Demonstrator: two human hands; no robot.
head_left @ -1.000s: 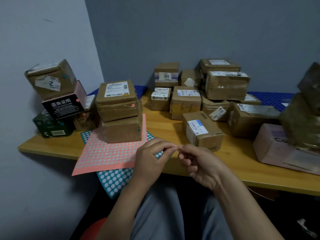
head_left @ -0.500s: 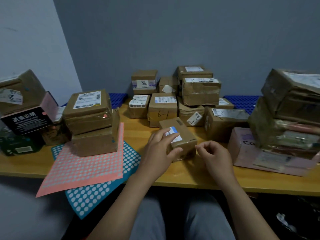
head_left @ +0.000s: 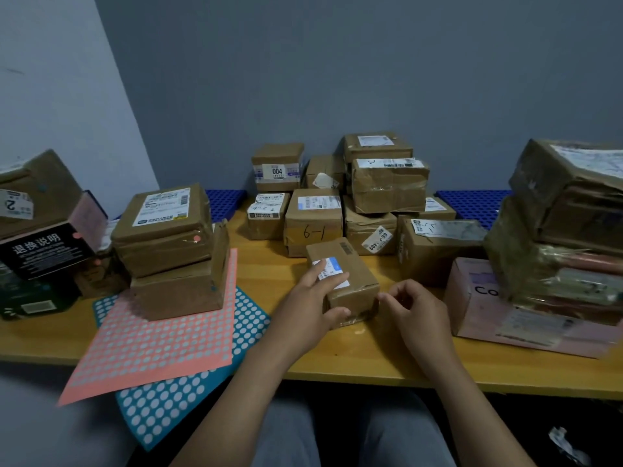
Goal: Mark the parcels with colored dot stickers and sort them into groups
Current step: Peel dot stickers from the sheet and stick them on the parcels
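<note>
A small brown parcel (head_left: pixel 350 278) with a white and blue label lies on the wooden table (head_left: pixel 354 358) in front of me. My left hand (head_left: pixel 312 299) grips it, fingers across the top and thumb on the near face. My right hand (head_left: pixel 416 310) hovers just right of the parcel with fingers curled and thumb and forefinger close together; whether a sticker sits between them is too small to see. A pink dot sticker sheet (head_left: pixel 158 345) lies at the left over a teal dot sticker sheet (head_left: pixel 182 402), both overhanging the table edge.
Two stacked parcels (head_left: pixel 165 230) stand on the pink sheet; the upper one bears an orange dot. A parcel pile (head_left: pixel 337 203) fills the back, a taller stack (head_left: pixel 566 210) and pink box (head_left: pixel 485 308) the right, a black box (head_left: pixel 43 252) and others the left.
My hands, pinching something tiny together over my lap a second ago, have moved forward. The left now grips the small parcel and the right has come beside it. The view shifted right.
</note>
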